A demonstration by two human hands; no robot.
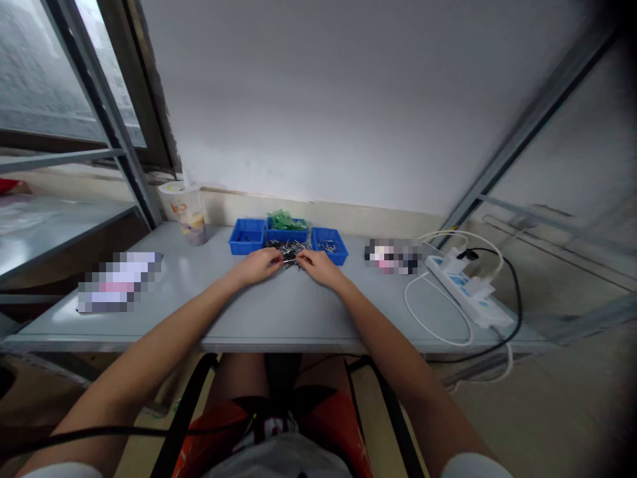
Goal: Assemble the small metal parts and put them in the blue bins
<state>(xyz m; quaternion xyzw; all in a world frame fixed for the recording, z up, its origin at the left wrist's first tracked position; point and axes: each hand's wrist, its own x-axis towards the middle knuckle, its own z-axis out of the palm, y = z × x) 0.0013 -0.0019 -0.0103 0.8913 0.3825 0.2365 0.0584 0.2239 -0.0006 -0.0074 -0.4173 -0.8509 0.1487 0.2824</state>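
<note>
My left hand (263, 264) and my right hand (320, 267) face each other at the near edge of a loose pile of thin dark and silvery metal pins (287, 248). The fingers of both hands are closed in a pinch. A slim, light metal pin (289, 261) shows between the two sets of fingertips; its exact kind is too small to make out. Behind my left hand stands a blue bin (247, 247). Another blue bin (287, 235), holding green plastic bags (281, 220), sits behind the pile. A third blue bin (338, 255) with several pins inside is beyond my right hand.
A lidded drink cup (189, 216) stands at the back left of the grey table (283, 318). A blurred-out phone-like object (119, 282) lies at the left, another pixelated item (393, 257) at the right. A white power strip (468, 292) with plugs and looping cables occupies the right end.
</note>
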